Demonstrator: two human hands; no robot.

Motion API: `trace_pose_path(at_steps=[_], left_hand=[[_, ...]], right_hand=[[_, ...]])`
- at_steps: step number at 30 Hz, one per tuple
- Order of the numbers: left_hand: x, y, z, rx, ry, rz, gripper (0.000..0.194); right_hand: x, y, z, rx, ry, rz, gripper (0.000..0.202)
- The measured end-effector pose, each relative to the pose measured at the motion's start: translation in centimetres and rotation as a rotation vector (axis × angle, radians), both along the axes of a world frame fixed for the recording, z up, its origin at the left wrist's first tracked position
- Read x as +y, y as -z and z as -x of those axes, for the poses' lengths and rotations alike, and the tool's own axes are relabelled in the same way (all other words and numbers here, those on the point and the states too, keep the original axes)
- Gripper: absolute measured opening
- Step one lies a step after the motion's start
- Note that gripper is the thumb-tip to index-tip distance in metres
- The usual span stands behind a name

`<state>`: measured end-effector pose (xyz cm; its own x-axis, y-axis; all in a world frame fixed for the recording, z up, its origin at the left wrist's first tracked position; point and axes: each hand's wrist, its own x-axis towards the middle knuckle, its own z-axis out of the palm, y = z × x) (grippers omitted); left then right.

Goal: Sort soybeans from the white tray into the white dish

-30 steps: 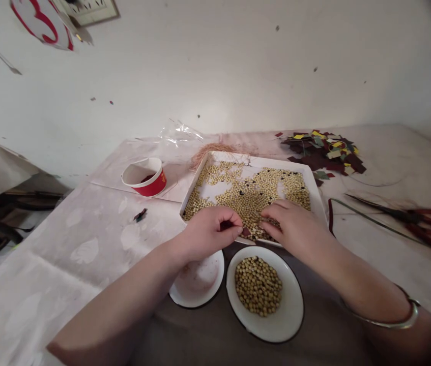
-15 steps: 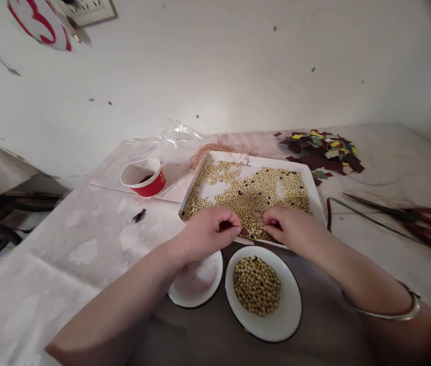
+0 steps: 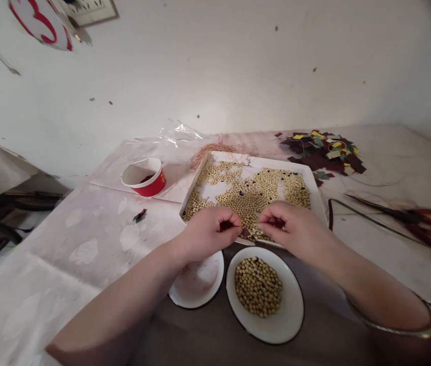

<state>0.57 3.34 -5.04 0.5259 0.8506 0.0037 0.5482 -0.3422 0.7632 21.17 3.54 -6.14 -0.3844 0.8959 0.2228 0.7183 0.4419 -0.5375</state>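
Note:
My left hand [image 3: 215,226] is pinched over the near edge of a white shallow tray [image 3: 317,203]. A small dark red piece [image 3: 246,232] shows at its fingertips. Just to the right, my right hand [image 3: 289,223] is also closed in a pinch; whatever sits between its fingers is too small to make out. Pale round beads [image 3: 251,201], with a few dark ones among them, are spread across the tray. Below the hands stands a white oval dish [image 3: 291,317] of larger brownish beads [image 3: 258,287]. Beside it, a second white dish [image 3: 196,284] is partly hidden by my left forearm.
A red and white paper cup [image 3: 150,183] stands at the left. Coppery threads [image 3: 215,151] and clear plastic film [image 3: 179,133] lie behind the tray. Farther right are a heap of coloured scraps [image 3: 325,150] and red-handled scissors [image 3: 409,217]. A dark scrap [image 3: 139,215] rests left.
My right hand has moved slightly left, nearer to my left hand, and the bracelet has shifted along with that arm. My left hand stays almost still.

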Motion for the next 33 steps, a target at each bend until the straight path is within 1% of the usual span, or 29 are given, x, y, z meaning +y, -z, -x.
trace_pose_path(at_steps=[2,4,7,11,19,23,29,31,33], left_hand=[[0.0,0.0,0.0,-0.033,0.008,0.014,0.011],[0.1,0.0,0.0,-0.067,0.013,0.021,0.012],[0.1,0.0,0.0,-0.093,0.019,0.043,0.011],[0.1,0.0,0.1,-0.106,0.024,0.066,0.01],[0.1,0.0,0.0,-0.094,0.026,0.064,0.011],[0.1,0.0,0.0,-0.099,0.028,0.054,0.01],[0.1,0.0,0.0,-0.084,0.037,0.053,0.01],[0.1,0.0,0.0,-0.094,0.031,0.054,0.01],[0.1,0.1,0.1,-0.098,0.03,0.043,0.01]], right_hand=[[-0.9,-0.7,0.7,0.055,-0.054,-0.055,0.009],[-1.7,-1.0,1.4,0.062,-0.125,-0.144,0.01],[-2.3,-0.8,2.0,-0.024,-0.195,-0.28,0.014],[-2.4,-0.4,2.1,-0.136,-0.201,-0.384,0.02],[-2.5,-0.3,2.0,-0.15,-0.193,-0.43,0.021],[-2.6,-0.5,2.0,-0.123,-0.156,-0.463,0.022],[-2.5,-0.2,2.1,-0.155,-0.209,-0.422,0.021],[-2.4,-0.2,2.0,-0.117,-0.183,-0.406,0.019],[-2.3,-0.5,1.8,-0.03,-0.155,-0.362,0.015]])
